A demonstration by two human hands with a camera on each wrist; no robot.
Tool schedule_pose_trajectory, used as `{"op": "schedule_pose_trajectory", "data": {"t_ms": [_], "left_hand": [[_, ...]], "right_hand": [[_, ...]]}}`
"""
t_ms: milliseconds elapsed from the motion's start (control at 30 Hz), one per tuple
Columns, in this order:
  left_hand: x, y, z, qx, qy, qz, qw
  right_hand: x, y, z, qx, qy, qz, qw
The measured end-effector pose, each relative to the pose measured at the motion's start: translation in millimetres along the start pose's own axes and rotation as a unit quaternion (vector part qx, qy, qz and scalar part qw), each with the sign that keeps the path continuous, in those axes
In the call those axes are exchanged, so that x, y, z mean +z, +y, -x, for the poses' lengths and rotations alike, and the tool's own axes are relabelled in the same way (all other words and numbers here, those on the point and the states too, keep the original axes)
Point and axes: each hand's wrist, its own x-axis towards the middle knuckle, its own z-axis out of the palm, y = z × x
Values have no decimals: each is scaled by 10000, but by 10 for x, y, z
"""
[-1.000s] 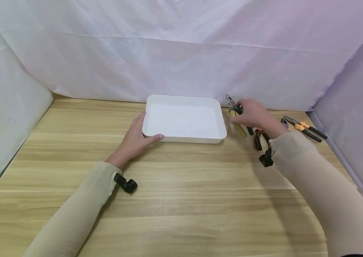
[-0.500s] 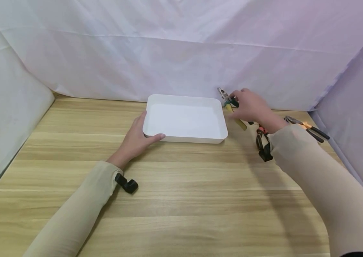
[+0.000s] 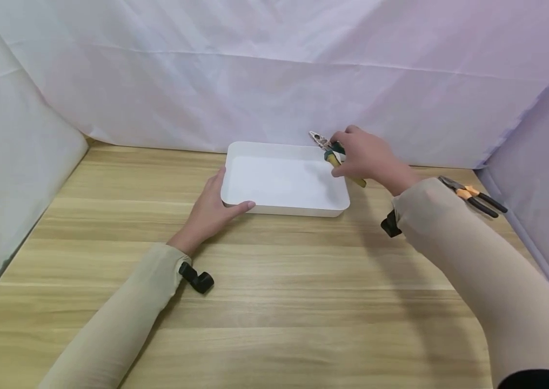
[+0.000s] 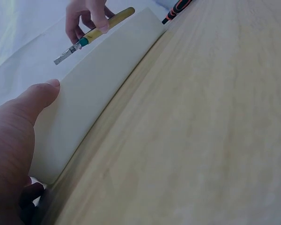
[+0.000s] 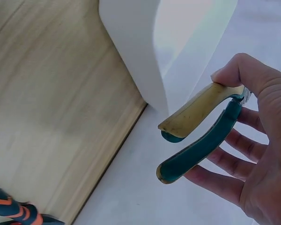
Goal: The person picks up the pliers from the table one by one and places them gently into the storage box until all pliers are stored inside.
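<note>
A shallow white tray (image 3: 279, 178) sits on the wooden table near the back cloth. My left hand (image 3: 211, 210) holds its front left corner, thumb along the front wall and fingers down the left side. In my right hand (image 3: 369, 156) is a pair of pliers (image 3: 320, 141) with yellow and green handles, raised over the tray's back right corner, metal nose pointing up and left. The right wrist view shows the pliers' handles (image 5: 201, 147) spread apart, the thumb on the yellow one and fingers behind the green one.
Pliers with orange and black handles (image 3: 479, 200) lie at the table's right side. A dark tool with orange stripes (image 5: 14, 206) shows at the edge of the right wrist view. White cloth (image 3: 206, 97) walls in the back and sides.
My right hand has carried the yellow and green pliers up and left, from beside the tray to over its right edge. My left hand has stayed at the tray's corner.
</note>
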Motion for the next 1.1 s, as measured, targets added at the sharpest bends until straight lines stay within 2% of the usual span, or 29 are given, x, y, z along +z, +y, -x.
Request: {"op": "schedule_pose_trajectory", "data": {"t_ms": [233,800,1100], "left_hand": [[-2,12,10,-27,3,-33,10000],[11,-26,23,-12,48,4,10000],[60,-10,19,19,76,58,10000]], "right_hand": [[-46,-139,-69,-307,-32,234,9993],[-18,-488,-454,-1114,-241,715,9909],[52,-577,-580,-1268,-379,743,9884]]}}
